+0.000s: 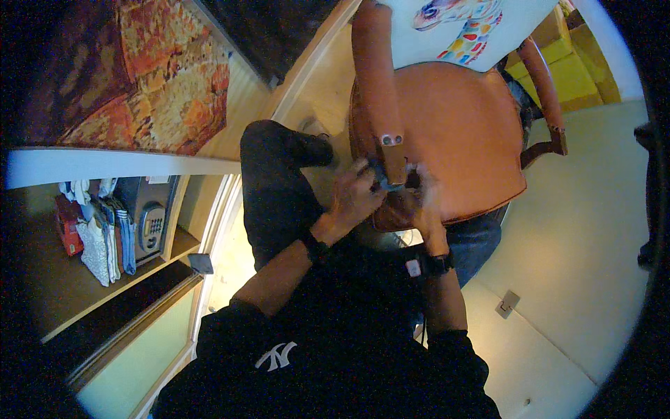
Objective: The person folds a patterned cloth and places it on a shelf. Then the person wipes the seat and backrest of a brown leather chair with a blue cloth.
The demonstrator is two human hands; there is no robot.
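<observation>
A chair with an orange-brown padded seat [455,136] stands before me, its padded armrest [372,68] ending in a bare wooden tip [393,160]. My left hand [356,196] curls about the near left side of that tip. On the other side, my right hand [426,201] is blurred, with its fingers close against the wood. Between them a blue-grey, cloth-like piece [390,184] passes under the tip, and both hands appear to grip it. The fingers partly hide it, and blur leaves its exact kind unclear.
A cushion with a giraffe print [460,31] leans on the seat. The second armrest [544,89] is beyond. At left, a shelf compartment holds a keypad safe [152,220] and hanging clothes [99,235]. My bent knee [267,173] is beside the chair.
</observation>
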